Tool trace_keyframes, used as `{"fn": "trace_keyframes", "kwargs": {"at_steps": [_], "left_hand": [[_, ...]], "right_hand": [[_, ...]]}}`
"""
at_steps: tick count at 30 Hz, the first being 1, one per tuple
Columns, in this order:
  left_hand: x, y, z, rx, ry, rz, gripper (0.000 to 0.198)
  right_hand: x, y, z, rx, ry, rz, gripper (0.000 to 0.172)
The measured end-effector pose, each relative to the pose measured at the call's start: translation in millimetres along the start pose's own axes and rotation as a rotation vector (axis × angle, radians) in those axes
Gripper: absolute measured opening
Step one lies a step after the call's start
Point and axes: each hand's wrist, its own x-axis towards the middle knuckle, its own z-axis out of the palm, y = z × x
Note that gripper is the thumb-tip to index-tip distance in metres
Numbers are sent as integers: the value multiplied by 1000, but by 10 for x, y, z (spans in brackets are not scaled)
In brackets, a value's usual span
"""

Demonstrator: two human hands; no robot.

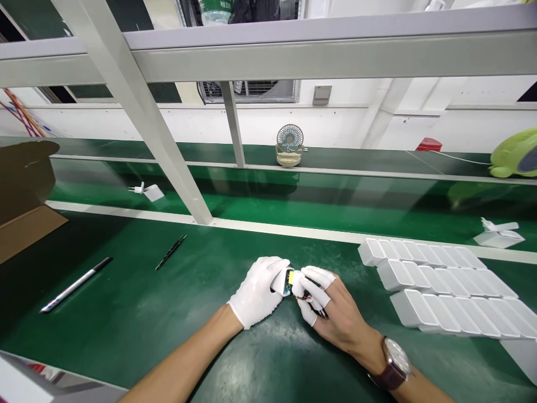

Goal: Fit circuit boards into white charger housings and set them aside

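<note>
My left hand (258, 294), in a white glove, is closed around a small white plastic housing (278, 281), which looks like a charger case. At the housing's open end shows a small circuit board (288, 281) with a yellow component and blue parts. My right hand (331, 302) wears white finger covers and pinches the other end of this board, at a white piece (297, 284). Thin red and dark wires hang below the fingers. Something slim and black lies under the right fingers; its kind is hidden. Both hands are together over the green mat.
Rows of white housings (453, 280) stand to the right. On the left lie a white pen-like stick (75, 285), black tweezers (171, 252) and a cardboard box (29, 196). A slanted metal post (146, 123) rises ahead. Beyond it is a green conveyor (268, 210) carrying white plug pieces (499, 234); a fan (289, 145) stands behind.
</note>
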Motion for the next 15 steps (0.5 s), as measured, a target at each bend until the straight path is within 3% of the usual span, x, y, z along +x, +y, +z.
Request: {"fn": "trace_keyframes", "kwargs": {"at_steps": [15], "left_hand": [[-4, 3, 8, 10, -7, 24, 61]], "right_hand": [[-19, 23, 26, 17, -17, 3, 69]]}}
